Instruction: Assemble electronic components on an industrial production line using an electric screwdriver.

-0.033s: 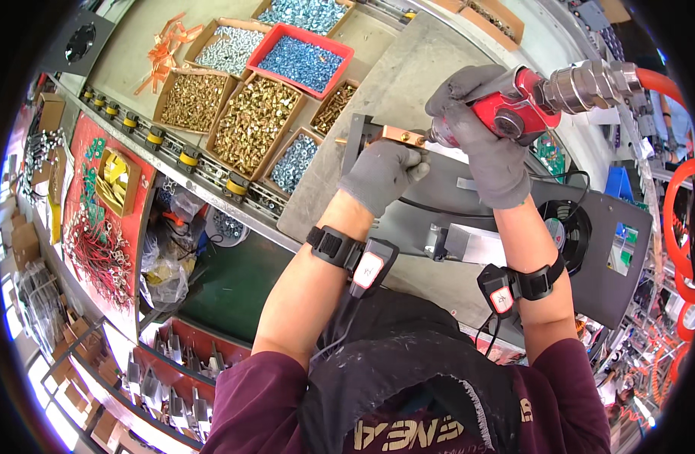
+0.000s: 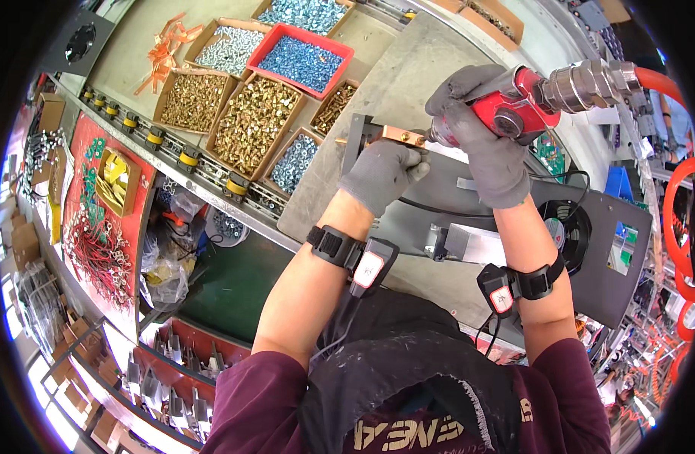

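Note:
My right hand (image 2: 484,147), in a grey glove, is wrapped round a red air-powered driver (image 2: 514,106) with a metal hose fitting at its back. The driver's tip meets the end of a copper bar (image 2: 403,136) with brass-coloured screws in it. My left hand (image 2: 381,178), also gloved, is closed with curled fingers against the near side of that bar; its fingertips are partly hidden. The bar sits by the upright end of a dark grey metal panel (image 2: 605,242), which stretches right beneath my hands. A black round fan (image 2: 567,229) and a black cable are on the panel.
Beyond my left hand, cardboard boxes (image 2: 255,125) hold brass-coloured and silvery fasteners, and a red bin (image 2: 300,60) holds blue-tinted ones. Orange strips (image 2: 168,49) lie farther left. A roller rail (image 2: 188,157) edges the bench. An orange air hose (image 2: 660,82) leads off right.

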`<state>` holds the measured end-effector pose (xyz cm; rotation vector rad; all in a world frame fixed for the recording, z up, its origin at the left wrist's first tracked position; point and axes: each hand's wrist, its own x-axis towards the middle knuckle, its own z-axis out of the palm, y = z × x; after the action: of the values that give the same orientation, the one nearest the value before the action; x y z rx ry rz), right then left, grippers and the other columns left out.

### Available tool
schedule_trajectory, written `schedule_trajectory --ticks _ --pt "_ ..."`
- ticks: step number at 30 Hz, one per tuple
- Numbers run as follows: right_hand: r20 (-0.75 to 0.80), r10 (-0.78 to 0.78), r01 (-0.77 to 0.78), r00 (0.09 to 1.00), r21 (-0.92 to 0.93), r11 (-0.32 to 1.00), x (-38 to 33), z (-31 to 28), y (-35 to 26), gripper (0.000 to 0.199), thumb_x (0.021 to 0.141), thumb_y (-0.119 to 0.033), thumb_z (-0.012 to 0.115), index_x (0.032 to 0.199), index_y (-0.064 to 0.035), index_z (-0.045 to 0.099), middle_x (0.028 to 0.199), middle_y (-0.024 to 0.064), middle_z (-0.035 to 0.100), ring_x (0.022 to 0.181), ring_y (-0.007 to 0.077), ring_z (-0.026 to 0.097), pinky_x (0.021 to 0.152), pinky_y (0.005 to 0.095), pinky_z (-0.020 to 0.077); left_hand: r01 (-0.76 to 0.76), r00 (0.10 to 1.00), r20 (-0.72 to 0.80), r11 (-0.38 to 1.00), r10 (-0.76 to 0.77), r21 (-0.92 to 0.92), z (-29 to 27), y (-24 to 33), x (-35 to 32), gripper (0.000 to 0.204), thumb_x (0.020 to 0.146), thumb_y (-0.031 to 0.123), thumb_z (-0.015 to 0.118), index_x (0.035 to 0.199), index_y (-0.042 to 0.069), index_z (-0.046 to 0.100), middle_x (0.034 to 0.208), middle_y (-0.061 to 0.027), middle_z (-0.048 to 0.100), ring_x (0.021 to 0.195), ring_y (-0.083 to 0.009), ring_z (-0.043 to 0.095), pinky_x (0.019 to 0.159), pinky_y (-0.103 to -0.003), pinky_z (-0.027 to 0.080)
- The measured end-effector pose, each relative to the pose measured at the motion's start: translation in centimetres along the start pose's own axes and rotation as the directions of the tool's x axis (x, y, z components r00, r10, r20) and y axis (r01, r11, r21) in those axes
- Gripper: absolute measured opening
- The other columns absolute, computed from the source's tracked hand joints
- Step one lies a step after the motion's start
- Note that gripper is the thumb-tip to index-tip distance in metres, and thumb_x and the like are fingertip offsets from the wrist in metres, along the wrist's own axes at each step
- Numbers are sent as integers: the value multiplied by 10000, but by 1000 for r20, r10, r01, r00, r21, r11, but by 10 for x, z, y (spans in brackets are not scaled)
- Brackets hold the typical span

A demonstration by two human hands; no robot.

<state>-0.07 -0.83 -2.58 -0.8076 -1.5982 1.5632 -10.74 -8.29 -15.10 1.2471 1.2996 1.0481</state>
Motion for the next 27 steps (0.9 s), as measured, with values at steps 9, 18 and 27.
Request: schedule_trajectory --ticks 9,18,27 --pt "-2 -97 95 995 -156 983 -2 -1 -7 158 773 34 609 909 -36 569 842 24 628 773 82 592 673 222 489 -10 1000 -1 989 10 -146 0 -8 5 67 836 -34 558 786 -64 591 806 -62 607 728 -126 592 653 -226 515" --pt "-66 -131 127 989 -65 990 3 3 4 108 743 1 630 837 -36 592 757 22 624 578 82 534 553 218 458 191 981 100 777 -164 -600 -5 -3 4 119 815 -46 512 914 -63 575 902 -114 591 811 -163 588 736 -274 528" --pt "-127 -140 151 982 85 985 -15 -1 -9 234 761 -3 619 992 3 583 873 125 659 761 180 652 634 263 515 531 815 -309 845 -490 62 -89 -15 -82 219 838 100 560 1027 18 636 883 -12 616 787 -50 541 671 -240 452"
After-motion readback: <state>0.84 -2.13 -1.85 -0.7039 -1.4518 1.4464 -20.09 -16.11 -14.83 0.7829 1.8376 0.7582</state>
